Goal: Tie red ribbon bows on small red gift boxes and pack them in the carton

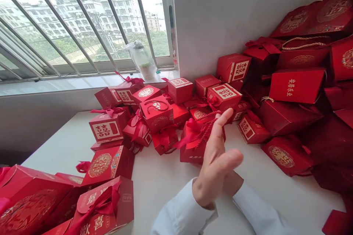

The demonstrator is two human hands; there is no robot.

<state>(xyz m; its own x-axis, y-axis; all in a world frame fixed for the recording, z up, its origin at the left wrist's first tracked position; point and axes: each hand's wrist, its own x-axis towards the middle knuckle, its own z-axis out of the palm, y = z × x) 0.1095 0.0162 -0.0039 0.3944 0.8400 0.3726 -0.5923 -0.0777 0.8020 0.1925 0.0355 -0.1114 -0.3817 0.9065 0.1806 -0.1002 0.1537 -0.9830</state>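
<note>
My left hand (213,165) is raised over the white table, its fingers stretched out and its thumb apart; it appears to hold nothing. Behind it my right hand (233,181) shows little more than the wrist, and its fingers are hidden. A red gift box (190,152) with a ribbon and a twisted cord handle stands just beyond the left hand, partly covered by it. Whether the hand touches this box I cannot tell. Around it lie several other red boxes, among them a small ribboned one (140,130) and one with a cord handle on top (157,114).
Larger red boxes (100,205) stand at the front left. More are piled high on the right, including a box with gold characters (298,86). A lidded cup in a plastic bag (143,62) sits on the windowsill (107,80), by a barred window. The white table (157,187) shows between the groups.
</note>
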